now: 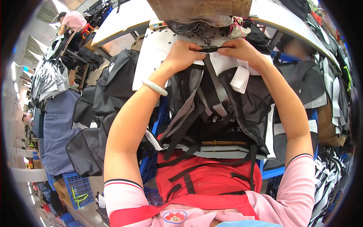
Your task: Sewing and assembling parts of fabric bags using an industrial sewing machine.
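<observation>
A half-made black and grey bag hangs from the edge of the white worktop down over my lap. Along its top edge runs a black webbing strap, stretched between my two hands. My left hand is closed on the strap's left part, thumb against fingers. A short way to the right, my right hand pinches the strap's other part. Below the right hand dangles a bundle of white labels. Another black strap drops from the middle of the edge into the bag's folds.
A brown, worn machine body overhangs the far side of the worktop, where small black bits lie scattered. Black fabric pieces are heaped at the left. Red fabric covers my lap. A blue crate stands on the floor; a person sits far left.
</observation>
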`<state>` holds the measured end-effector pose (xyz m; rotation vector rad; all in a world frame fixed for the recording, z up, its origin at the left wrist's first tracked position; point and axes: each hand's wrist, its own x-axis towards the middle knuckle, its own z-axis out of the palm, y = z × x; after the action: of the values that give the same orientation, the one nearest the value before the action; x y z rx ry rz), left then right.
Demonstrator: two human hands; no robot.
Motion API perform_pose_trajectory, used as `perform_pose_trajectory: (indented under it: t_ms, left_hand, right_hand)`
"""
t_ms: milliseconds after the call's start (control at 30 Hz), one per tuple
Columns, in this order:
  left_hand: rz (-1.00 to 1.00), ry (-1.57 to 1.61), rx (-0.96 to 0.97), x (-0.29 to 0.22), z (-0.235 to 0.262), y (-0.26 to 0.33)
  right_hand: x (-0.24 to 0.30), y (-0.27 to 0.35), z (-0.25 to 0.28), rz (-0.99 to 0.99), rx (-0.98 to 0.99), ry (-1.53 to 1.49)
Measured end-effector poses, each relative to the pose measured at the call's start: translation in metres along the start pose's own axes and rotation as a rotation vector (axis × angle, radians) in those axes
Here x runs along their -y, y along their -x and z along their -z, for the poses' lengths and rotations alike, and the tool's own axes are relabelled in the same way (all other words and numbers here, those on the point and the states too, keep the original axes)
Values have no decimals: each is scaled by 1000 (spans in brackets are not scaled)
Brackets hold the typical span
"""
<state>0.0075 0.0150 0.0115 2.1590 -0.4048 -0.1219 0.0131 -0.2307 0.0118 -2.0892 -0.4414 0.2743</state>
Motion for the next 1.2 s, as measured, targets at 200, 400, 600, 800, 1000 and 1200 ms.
perform_pose_trajectory:
  t_ms: [200, 400, 600, 800, 1000, 1200]
  left_hand:
    - [-115, -13, -75, 15, 1, -16]
    - [-120, 77, -52, 16, -3, -13]
    - [-57, 51, -36, 11, 1, -12]
    - [-79, 113, -51, 7, 2, -8]
    - [-59, 149, -61, 10, 2, -8]
    - [-45, 93, -69, 9, 4, -9]
  right_hand:
    - [1, -11, 1, 29, -23, 42]
    - [0, -10, 6, 4, -3, -17]
    - [0, -11, 6, 5, -11, -22]
    - [-4, -8, 5, 44, -58, 1]
    - [2, -4, 3, 29, -55, -5]
    - [0, -3, 5, 66, -56, 33]
